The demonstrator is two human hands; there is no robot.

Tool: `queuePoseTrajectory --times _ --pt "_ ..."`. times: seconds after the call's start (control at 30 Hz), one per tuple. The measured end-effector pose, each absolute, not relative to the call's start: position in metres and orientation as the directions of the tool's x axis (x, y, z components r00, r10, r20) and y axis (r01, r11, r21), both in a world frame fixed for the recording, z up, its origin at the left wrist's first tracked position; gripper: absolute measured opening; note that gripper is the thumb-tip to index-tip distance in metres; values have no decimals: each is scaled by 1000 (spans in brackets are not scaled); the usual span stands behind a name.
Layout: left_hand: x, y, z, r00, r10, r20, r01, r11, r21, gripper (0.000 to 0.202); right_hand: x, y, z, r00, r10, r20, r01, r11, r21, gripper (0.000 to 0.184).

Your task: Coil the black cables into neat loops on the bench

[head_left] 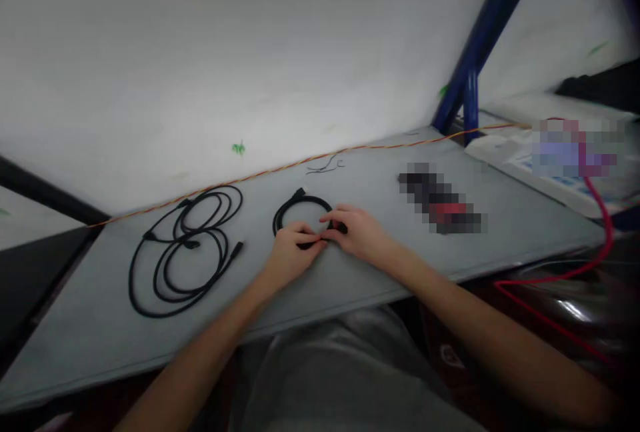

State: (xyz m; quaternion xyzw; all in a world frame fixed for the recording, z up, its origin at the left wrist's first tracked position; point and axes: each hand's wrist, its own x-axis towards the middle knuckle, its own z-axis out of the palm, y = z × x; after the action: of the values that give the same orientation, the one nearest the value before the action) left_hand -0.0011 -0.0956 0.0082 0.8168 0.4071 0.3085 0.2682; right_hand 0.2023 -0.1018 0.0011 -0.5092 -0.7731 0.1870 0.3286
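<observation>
A black cable [279,213] is wound into a small round coil on the grey table, its plug [300,193] at the far side of the loop. My left hand [295,250] grips the near edge of this coil with thumb and fingers pinched together. From the other side my right hand [357,231] is closed on the coil, its fingertips meeting those of my left. Whatever small thing may sit between the fingertips is hidden. Left of my hands, more black cable [157,285] lies in loose loops with several connectors, one of them a plug [237,252].
Several thin dark wire pieces [325,169] lie near the wall. A twisted orange wire [280,169] runs along the table's back edge. To the right are a pixelated dark and red object [440,202], a white power strip-like box [540,169], a red cable [607,219] and a blue metal frame [473,65].
</observation>
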Motion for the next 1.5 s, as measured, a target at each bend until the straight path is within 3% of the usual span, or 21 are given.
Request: queuePoseTrajectory --times 0.17,0.3,0.33,0.4,0.47,0.53,0.7,0.8,0.93,1.07,1.2,1.33,1.5 --pt "-4 -90 10 439 871 222 489 -438 754 9 205 -102 -3 -291 878 380 718 463 -520 18" --pt "-26 -74 21 425 866 265 313 -415 854 33 206 -101 -1 -350 850 394 723 512 -463 13" --pt "-35 -71 26 446 846 292 298 -448 843 39 206 -101 0 -359 848 390 714 519 -470 13" --pt "-55 -66 37 512 796 324 423 -562 711 42 207 -99 2 -379 843 381 685 532 -498 13" --pt "-74 -63 44 570 782 252 582 -601 548 47 209 -97 3 -393 841 370 647 540 -539 15" --pt "-86 -62 44 592 789 163 662 -592 461 46 210 -95 4 -371 857 357 619 515 -593 20" --pt "-84 -67 33 549 820 162 715 -561 416 33 215 -96 2 -253 885 390 627 457 -631 40" --pt "-71 -76 30 479 860 173 774 -508 378 34 218 -101 5 -134 854 503 610 471 -637 33" --pt "-46 -90 32 375 909 180 843 -415 341 34 222 -108 14 159 743 650 552 479 -682 23" --pt "-14 -99 36 328 920 217 897 -375 234 32 223 -115 18 315 633 707 565 474 -675 18" --pt "20 -101 36 321 914 250 919 -364 150 44 222 -122 15 314 611 727 588 476 -654 17" --pt "50 -95 34 329 913 242 918 -369 143 63 218 -128 13 214 638 740 600 512 -615 17" --pt "85 -76 35 355 912 206 883 -399 246 51 211 -133 12 118 636 763 584 577 -571 19"
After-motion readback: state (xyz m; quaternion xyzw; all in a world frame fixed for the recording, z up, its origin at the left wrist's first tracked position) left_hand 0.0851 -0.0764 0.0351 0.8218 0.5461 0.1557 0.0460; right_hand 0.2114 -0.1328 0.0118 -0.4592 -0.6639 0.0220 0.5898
